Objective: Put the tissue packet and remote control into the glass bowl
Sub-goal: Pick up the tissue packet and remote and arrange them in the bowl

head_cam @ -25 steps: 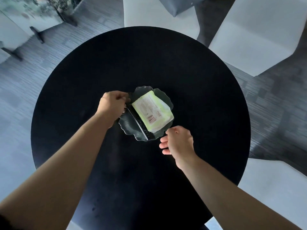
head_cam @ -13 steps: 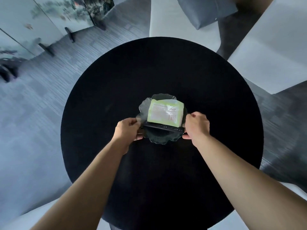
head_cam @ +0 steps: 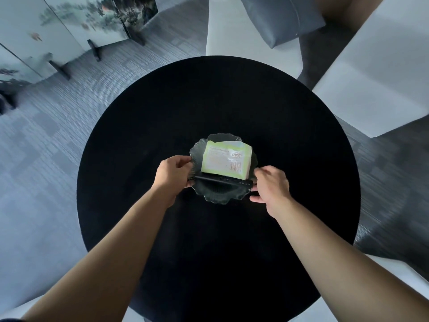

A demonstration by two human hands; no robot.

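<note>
A scalloped glass bowl (head_cam: 217,197) sits on the round black table (head_cam: 290,140). Inside it lies a green and white tissue packet (head_cam: 226,161). A slim black remote control (head_cam: 224,180) lies across the bowl's near half, against the packet's near edge. My left hand (head_cam: 173,174) grips the bowl's left rim, fingers curled by the remote's left end. My right hand (head_cam: 270,185) holds the bowl's right rim beside the remote's right end, fingers wrapped under the edge.
White seats (head_cam: 376,73) stand beyond the table at the back and right, one with a grey cushion (head_cam: 278,18). A painted folding screen (head_cam: 65,26) stands at the far left on grey carpet. Another white seat edge (head_cam: 404,273) lies at the near right.
One second ago the bowl lay turned with the remote running diagonally and my right hand was off the rim. Both hands now hold the bowl, with the remote lying crosswise. The view has shifted.
</note>
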